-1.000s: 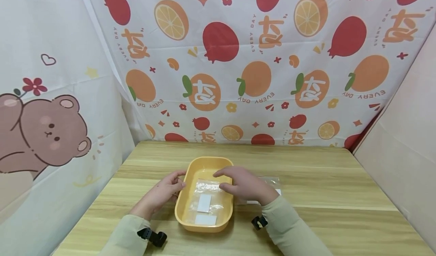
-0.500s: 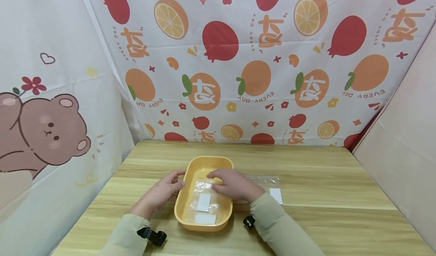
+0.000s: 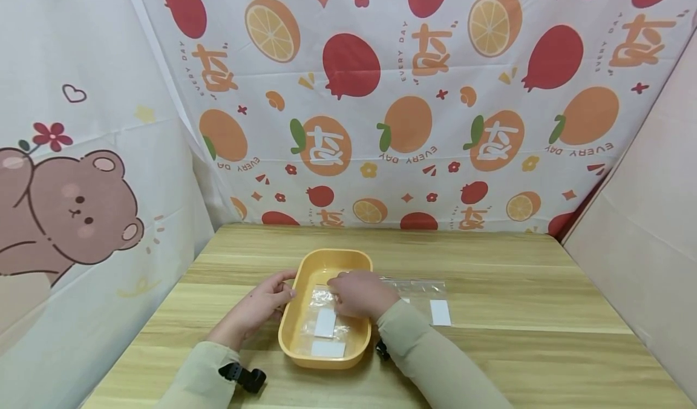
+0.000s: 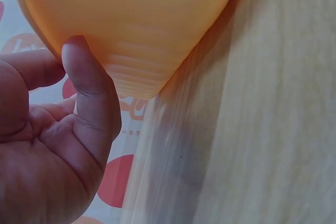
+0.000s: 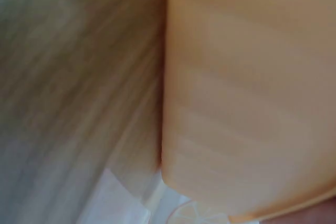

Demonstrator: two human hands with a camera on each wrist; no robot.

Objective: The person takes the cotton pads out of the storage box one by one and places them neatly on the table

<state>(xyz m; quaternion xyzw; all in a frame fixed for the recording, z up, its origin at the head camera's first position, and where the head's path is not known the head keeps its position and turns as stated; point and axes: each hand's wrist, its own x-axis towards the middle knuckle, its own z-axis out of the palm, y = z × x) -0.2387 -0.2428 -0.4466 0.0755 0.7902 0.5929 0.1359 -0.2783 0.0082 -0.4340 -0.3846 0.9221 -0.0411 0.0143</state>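
I see a yellow tray [image 3: 327,363] with rounded corners and smooth walls, sitting near six o'clock on the wood-grain tabletop [image 3: 517,294], its length running roughly toward twelve. Inside, mostly toward six o'clock, lies clear, wrinkled bagging [image 3: 320,300] with two white labels [image 3: 325,323]; I cannot tell how many bags it is. Outside, at three o'clock of the tray, more clear plastic [image 3: 422,291] lies flat, a white card [image 3: 440,313] showing in it. The left hand [image 3: 261,303], at the tray's nine o'clock, has its fingers clamped on the rim. The right hand [image 3: 359,294] reaches in from three o'clock over the bagging; I cannot tell whether its fingers pinch it. Compared with a second ago, it sits farther toward nine o'clock, uncovering more of the outside plastic; the left hand and tray stay put.
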